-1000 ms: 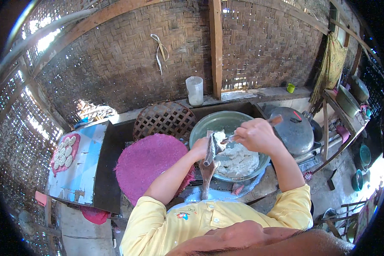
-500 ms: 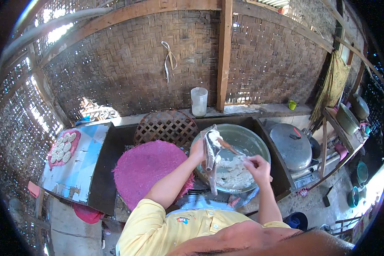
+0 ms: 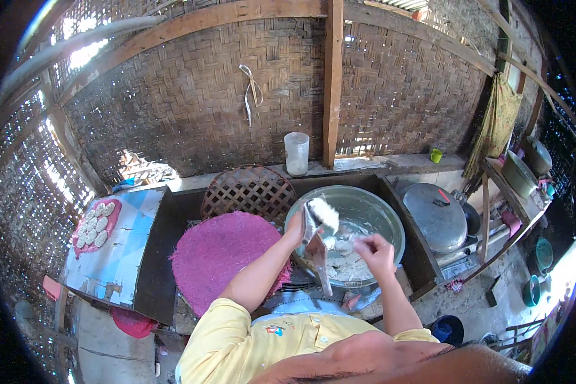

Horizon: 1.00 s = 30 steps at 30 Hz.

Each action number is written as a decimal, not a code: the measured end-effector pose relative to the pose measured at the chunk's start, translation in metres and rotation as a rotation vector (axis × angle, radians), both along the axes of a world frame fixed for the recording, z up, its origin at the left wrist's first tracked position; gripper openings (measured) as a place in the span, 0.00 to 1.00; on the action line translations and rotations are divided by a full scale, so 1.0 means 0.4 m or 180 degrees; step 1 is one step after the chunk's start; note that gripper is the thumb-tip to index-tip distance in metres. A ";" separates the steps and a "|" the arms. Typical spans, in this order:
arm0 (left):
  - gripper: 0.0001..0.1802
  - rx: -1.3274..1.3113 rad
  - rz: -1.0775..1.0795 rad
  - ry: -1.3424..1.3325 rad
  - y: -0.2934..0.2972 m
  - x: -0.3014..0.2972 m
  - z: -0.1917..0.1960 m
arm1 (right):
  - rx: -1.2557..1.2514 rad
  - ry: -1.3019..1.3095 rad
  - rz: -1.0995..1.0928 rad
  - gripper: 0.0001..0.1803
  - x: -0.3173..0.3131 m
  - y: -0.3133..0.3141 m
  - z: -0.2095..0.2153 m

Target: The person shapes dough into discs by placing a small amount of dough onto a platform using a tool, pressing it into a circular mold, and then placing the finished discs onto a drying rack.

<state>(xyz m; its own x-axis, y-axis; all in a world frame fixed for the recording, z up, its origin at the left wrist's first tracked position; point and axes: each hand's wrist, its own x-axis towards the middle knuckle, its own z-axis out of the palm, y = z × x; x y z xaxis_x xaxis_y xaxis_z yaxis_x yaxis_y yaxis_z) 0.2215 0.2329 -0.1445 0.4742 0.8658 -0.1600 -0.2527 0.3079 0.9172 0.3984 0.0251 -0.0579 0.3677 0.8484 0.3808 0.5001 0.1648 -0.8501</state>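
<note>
My left hand [image 3: 295, 230] grips a long greyish-brown piece [image 3: 321, 265], whose exact kind I cannot make out. A lump of soft white dough [image 3: 325, 216] sits at its upper end, above the left side of a big green basin [image 3: 395, 224]. More wet white dough [image 3: 345, 267] lies spread over the basin's bottom. Over the basin's right side is my right hand [image 3: 377, 257], its fingers curled together and a little blurred. What they hold, if anything, cannot be made out.
A pink round cloth-like mat [image 3: 221, 256] lies left of the basin, before a woven basket [image 3: 246, 195]. White rounds [image 3: 95, 224] rest on a pink sheet at far left. A cloudy container [image 3: 297, 153] stands behind, a lidded metal pot [image 3: 435, 221] at right.
The piece in my left hand has tilted, and its white lump shows more fully. My right hand has moved slightly left; the brown stick seen between the hands no longer shows clearly.
</note>
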 end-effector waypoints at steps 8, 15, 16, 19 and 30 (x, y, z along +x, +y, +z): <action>0.20 0.2064 0.0162 0.3139 -0.105 0.029 0.113 | 0.0617 -0.1030 -0.0691 0.14 -0.027 0.011 0.017; 0.20 0.0919 0.0182 0.0412 -0.159 -0.001 0.175 | -0.0043 -0.0062 -0.0221 0.15 0.050 -0.020 0.013; 0.20 0.0911 0.0164 0.0418 -0.152 0.001 0.162 | -0.0053 -0.0054 -0.0236 0.15 0.053 -0.008 0.013; 0.24 0.1912 -0.0097 0.1403 -0.070 -0.030 0.055 | -0.0321 -0.0638 -0.0691 0.16 0.037 0.013 0.003; 0.21 0.0701 0.0287 -0.0612 -0.180 -0.202 0.258 | -0.0562 -0.2137 -0.0491 0.21 0.103 -0.063 -0.019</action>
